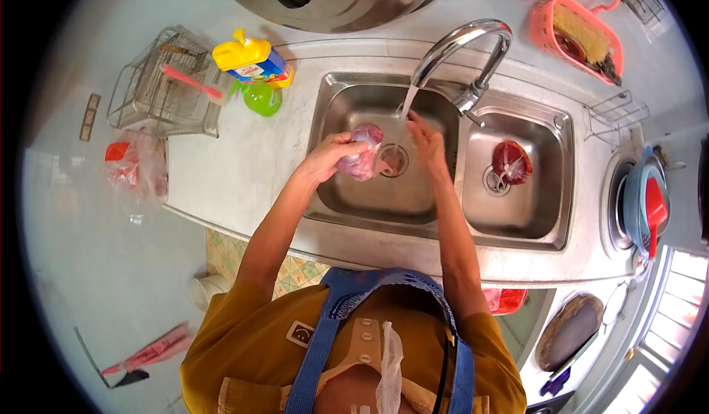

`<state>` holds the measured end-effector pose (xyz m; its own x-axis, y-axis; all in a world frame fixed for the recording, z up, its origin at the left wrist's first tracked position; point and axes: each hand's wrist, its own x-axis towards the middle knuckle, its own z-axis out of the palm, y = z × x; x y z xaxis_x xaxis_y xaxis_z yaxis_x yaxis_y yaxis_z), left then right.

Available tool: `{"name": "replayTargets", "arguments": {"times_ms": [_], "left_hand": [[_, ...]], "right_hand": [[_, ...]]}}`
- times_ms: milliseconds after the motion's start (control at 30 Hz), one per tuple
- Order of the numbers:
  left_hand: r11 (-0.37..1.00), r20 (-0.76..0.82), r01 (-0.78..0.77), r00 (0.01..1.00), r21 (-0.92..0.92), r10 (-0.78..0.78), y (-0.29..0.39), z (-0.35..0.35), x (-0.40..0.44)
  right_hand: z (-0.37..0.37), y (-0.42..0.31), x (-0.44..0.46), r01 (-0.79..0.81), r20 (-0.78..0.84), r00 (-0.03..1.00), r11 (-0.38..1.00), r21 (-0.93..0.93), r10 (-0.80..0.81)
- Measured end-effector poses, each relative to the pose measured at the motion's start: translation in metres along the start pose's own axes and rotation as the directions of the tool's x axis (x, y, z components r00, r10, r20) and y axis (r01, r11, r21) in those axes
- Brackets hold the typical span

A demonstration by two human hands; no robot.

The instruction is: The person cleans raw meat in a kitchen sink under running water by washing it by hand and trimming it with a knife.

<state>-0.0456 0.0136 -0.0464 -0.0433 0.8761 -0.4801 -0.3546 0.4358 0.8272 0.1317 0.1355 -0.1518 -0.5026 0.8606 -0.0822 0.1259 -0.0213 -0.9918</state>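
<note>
Over the larger sink basin (354, 207), my left hand (325, 157) is wrapped round a piece of raw pinkish-red meat (362, 155). A thin strip of it hangs near the drain (394, 161). On the right side of the same basin, my right hand (427, 142) is raised beside the stream of water (408, 100) that falls from the curved chrome faucet (473, 37). Its fingertips are near the water and blurred, so whether they hold anything is unclear. The smaller basin to the right holds a dark red item in clear plastic (511, 163).
A yellow-and-blue jug (255, 61), a green bottle (261, 98) and a wire rack (166, 89) stand left of the sink. A large metal lid (340, 0) lies behind it. At the right are a pink basket (576, 37) and blue basins (635, 200).
</note>
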Motion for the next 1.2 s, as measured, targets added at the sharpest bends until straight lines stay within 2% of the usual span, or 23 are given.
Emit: {"name": "replayTargets", "arguments": {"times_ms": [33,100,133,167,233,300,333,367,500,567,600,633,700,733,767,833,900,967,1000,1033,1100,1167,1200], "left_hand": [[0.999,-0.018,-0.033,0.999,0.001,0.033,0.003,0.002,-0.009],[0.998,-0.068,-0.061,0.996,-0.010,0.060,0.006,0.009,-0.026],[0.996,-0.103,-0.056,0.993,-0.068,0.049,0.010,0.016,-0.028],[0.990,-0.133,-0.058,0.990,-0.125,0.042,0.013,0.021,-0.027],[0.976,-0.145,-0.041,0.989,-0.212,0.010,0.005,0.020,-0.019],[0.976,0.060,-0.140,0.987,-0.169,0.152,-0.008,0.016,-0.006],[0.975,0.115,-0.147,0.979,-0.166,0.167,-0.011,0.014,0.001],[0.974,0.134,-0.146,0.976,-0.173,0.170,-0.013,0.016,0.005],[0.971,0.250,-0.152,0.948,-0.186,0.196,-0.008,0.029,0.028],[0.971,0.275,-0.214,0.932,-0.106,0.235,-0.001,0.038,0.037],[0.972,0.321,-0.230,0.918,-0.046,0.232,0.000,0.037,0.044],[0.971,0.344,-0.231,0.908,-0.059,0.237,-0.001,0.036,0.048],[0.983,0.411,-0.185,0.897,0.013,0.164,0.006,0.032,0.054],[0.963,0.392,-0.258,0.880,-0.085,0.270,0.001,0.037,0.054],[0.962,0.408,-0.255,0.871,-0.096,0.272,0.000,0.036,0.054],[0.981,0.431,-0.191,0.883,-0.036,0.188,-0.002,0.033,0.056],[0.975,0.416,-0.216,0.882,-0.057,0.219,-0.004,0.031,0.054],[0.979,0.377,-0.170,0.904,-0.111,0.200,-0.003,0.028,0.051],[0.978,0.371,-0.169,0.906,-0.123,0.203,-0.001,0.029,0.044],[0.967,0.340,-0.194,0.909,-0.165,0.240,0.003,0.031,0.036],[0.950,0.290,-0.229,0.914,-0.212,0.285,0.002,0.026,0.032],[0.938,0.288,-0.345,0.901,0.021,0.325,-0.006,0.010,0.037],[0.937,0.270,-0.348,0.905,0.020,0.330,-0.011,0.004,0.038]], "right_hand": [[-0.008,0.013,0.010,-0.015,-0.079,0.997,1.000,-0.025,0.013],[-0.016,0.019,0.014,0.015,0.028,1.000,0.994,-0.105,-0.012],[-0.016,0.024,0.019,0.013,0.143,0.990,0.999,0.049,-0.020],[-0.013,0.025,0.020,0.015,0.163,0.986,0.999,0.049,-0.023],[-0.012,0.025,0.021,0.174,0.212,0.971,0.932,-0.317,-0.109],[-0.022,-0.010,0.005,0.177,0.236,0.966,0.933,-0.314,-0.104],[-0.028,-0.029,-0.005,0.050,0.262,0.965,0.995,-0.082,-0.027],[-0.034,-0.045,-0.014,-0.087,0.296,0.954,0.985,0.150,0.039],[-0.052,-0.088,-0.041,-0.147,0.331,0.939,0.978,0.147,0.091],[-0.051,-0.105,-0.047,-0.174,0.435,0.885,0.985,-0.019,0.165],[-0.049,-0.110,-0.047,-0.224,0.457,0.865,0.974,-0.022,0.209],[-0.050,-0.107,-0.045,-0.223,0.435,0.874,0.974,-0.036,0.217],[-0.048,-0.101,-0.040,-0.235,0.395,0.900,0.969,0.080,0.186],[-0.046,-0.097,-0.041,-0.299,0.335,0.917,0.929,0.218,0.216],[-0.045,-0.099,-0.043,-0.298,0.318,0.922,0.931,0.209,0.223],[-0.042,-0.103,-0.047,-0.301,0.340,0.919,0.912,0.277,0.200],[-0.032,-0.099,-0.052,-0.257,0.319,0.934,0.921,0.292,0.159],[-0.014,-0.077,-0.054,-0.065,0.142,0.990,0.896,0.439,0.002],[-0.003,-0.072,-0.055,-0.026,0.100,0.995,0.881,0.472,-0.024],[0.005,-0.069,-0.056,-0.032,0.112,0.993,0.884,0.466,-0.023],[0.019,-0.073,-0.060,-0.001,0.033,0.999,0.796,0.606,-0.024],[0.011,-0.070,-0.060,0.008,0.043,0.998,0.848,0.530,-0.036],[0.003,-0.078,-0.063,-0.041,0.167,0.986,0.919,0.393,-0.028]]}}
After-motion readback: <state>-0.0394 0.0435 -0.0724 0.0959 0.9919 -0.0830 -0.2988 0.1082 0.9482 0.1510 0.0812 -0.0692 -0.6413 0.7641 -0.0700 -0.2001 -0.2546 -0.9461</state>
